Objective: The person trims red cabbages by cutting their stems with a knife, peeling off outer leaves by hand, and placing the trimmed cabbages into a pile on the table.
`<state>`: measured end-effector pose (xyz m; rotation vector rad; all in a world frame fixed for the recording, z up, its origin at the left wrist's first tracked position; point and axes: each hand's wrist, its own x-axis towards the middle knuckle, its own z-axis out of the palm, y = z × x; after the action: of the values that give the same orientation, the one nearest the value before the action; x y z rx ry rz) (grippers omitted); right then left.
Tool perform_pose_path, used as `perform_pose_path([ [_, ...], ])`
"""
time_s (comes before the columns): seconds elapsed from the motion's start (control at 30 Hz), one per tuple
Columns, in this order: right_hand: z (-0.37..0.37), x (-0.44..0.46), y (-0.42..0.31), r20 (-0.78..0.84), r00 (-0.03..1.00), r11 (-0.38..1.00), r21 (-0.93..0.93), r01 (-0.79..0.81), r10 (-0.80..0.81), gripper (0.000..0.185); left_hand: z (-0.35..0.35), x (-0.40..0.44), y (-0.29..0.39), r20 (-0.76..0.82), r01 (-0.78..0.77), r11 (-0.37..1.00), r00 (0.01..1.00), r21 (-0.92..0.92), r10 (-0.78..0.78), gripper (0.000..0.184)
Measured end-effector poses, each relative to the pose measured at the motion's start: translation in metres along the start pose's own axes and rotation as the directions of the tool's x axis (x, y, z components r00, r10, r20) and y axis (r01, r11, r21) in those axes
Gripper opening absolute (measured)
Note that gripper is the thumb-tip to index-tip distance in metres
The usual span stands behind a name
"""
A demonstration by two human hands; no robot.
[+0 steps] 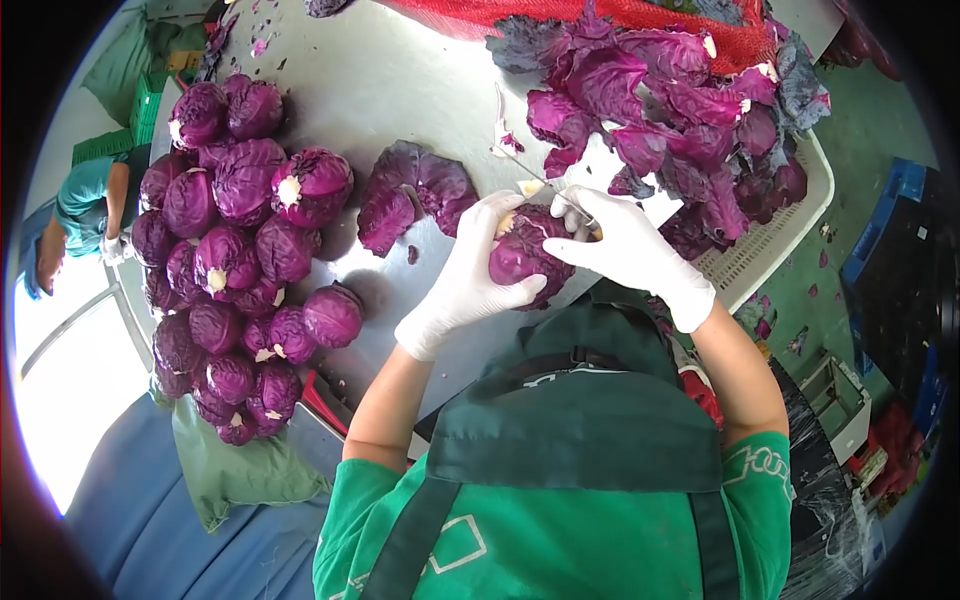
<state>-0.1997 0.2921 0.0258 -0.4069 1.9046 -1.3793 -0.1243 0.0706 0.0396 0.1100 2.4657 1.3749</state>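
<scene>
A red cabbage (522,262) is held over the metal table's near edge by my gloved left hand (478,275), whose fingers wrap round its left side. My gloved right hand (610,235) is closed on a knife at the cabbage's upper right. The knife's thin blade (522,166) points up and left, with a pale piece (530,187) beside it. Most of the knife's handle is hidden in my fingers. Loose purple leaves (415,195) lie on the table left of my left hand.
Many red cabbages (240,180) are piled on the left of the table (420,80). A white crate (815,200) heaped with cut leaves (700,110) stands at the right, by red netting (470,15). Another person (85,205) bends at the far left.
</scene>
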Motion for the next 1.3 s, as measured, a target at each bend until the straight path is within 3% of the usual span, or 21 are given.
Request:
perform_pose_path([
  [0.07,0.0,-0.005,-0.009,-0.042,0.997,0.996,-0.071,0.061,-0.064,0.036,0.002,0.001,0.002,0.023,-0.026,1.0,0.999,0.017,0.026,0.089],
  [0.23,0.0,-0.01,-0.008,-0.052,0.985,0.961,-0.231,0.149,-0.165,0.03,0.002,0.003,0.006,0.042,-0.023,0.999,0.999,0.047,0.021,0.089],
  [0.37,0.013,-0.016,-0.023,-0.134,0.969,0.847,-0.519,0.11,-0.208,0.025,0.005,0.002,0.005,0.041,-0.071,0.986,0.997,0.149,0.065,0.089],
  [0.47,0.013,-0.007,0.004,-0.177,0.961,0.754,-0.655,0.045,-0.211,0.02,0.005,0.0,0.007,0.038,-0.076,0.989,0.997,0.128,0.072,0.089],
  [0.5,0.002,-0.001,0.027,-0.246,0.944,0.81,-0.585,0.037,-0.221,0.017,0.004,-0.003,0.003,0.025,-0.145,0.973,0.989,0.179,0.143,0.089],
  [0.6,-0.017,0.0,0.037,-0.445,0.872,0.923,-0.383,0.021,-0.204,0.012,0.002,-0.015,-0.015,-0.007,0.053,0.991,0.999,-0.125,-0.054,0.09],
  [0.67,-0.007,-0.014,0.022,-0.362,0.918,0.977,-0.188,0.097,-0.161,0.022,-0.004,-0.017,-0.006,0.033,0.213,0.882,0.975,-0.42,-0.22,0.087],
  [0.73,0.008,-0.019,0.013,-0.246,0.957,0.987,0.005,0.159,-0.153,0.031,-0.005,-0.018,-0.013,0.023,0.17,0.862,0.983,-0.477,-0.181,0.087],
  [0.8,0.027,-0.023,0.011,-0.188,0.963,0.981,-0.06,0.184,-0.192,0.049,-0.005,-0.019,-0.012,0.045,0.202,0.819,0.976,-0.537,-0.212,0.088],
  [0.83,0.035,-0.022,0.007,-0.173,0.96,0.964,-0.192,0.185,-0.218,0.058,-0.006,-0.019,-0.012,0.056,0.218,0.796,0.972,-0.564,-0.227,0.088],
  [0.87,0.039,-0.023,0.002,-0.128,0.989,0.99,-0.131,0.053,-0.07,0.062,-0.007,-0.02,-0.013,0.054,0.216,0.797,0.973,-0.564,-0.225,0.089],
  [0.93,0.049,-0.018,0.009,-0.215,0.969,0.986,-0.137,0.091,-0.119,0.061,-0.007,-0.023,-0.015,0.054,0.212,0.796,0.974,-0.568,-0.221,0.089],
  [1.13,0.038,-0.018,0.012,-0.169,0.961,0.968,-0.157,0.194,-0.22,0.052,-0.005,-0.023,-0.007,0.083,0.219,0.793,0.974,-0.568,-0.21,0.094],
  [1.23,0.039,-0.026,-0.002,-0.19,0.937,0.877,-0.443,0.185,-0.294,0.034,0.0,-0.025,-0.002,0.041,0.241,0.8,0.964,-0.55,-0.262,0.094],
  [1.3,0.042,-0.027,0.002,-0.148,0.934,0.779,-0.602,0.176,-0.325,0.026,0.0,-0.024,-0.002,-0.012,0.172,0.939,0.983,-0.298,-0.184,0.093],
])
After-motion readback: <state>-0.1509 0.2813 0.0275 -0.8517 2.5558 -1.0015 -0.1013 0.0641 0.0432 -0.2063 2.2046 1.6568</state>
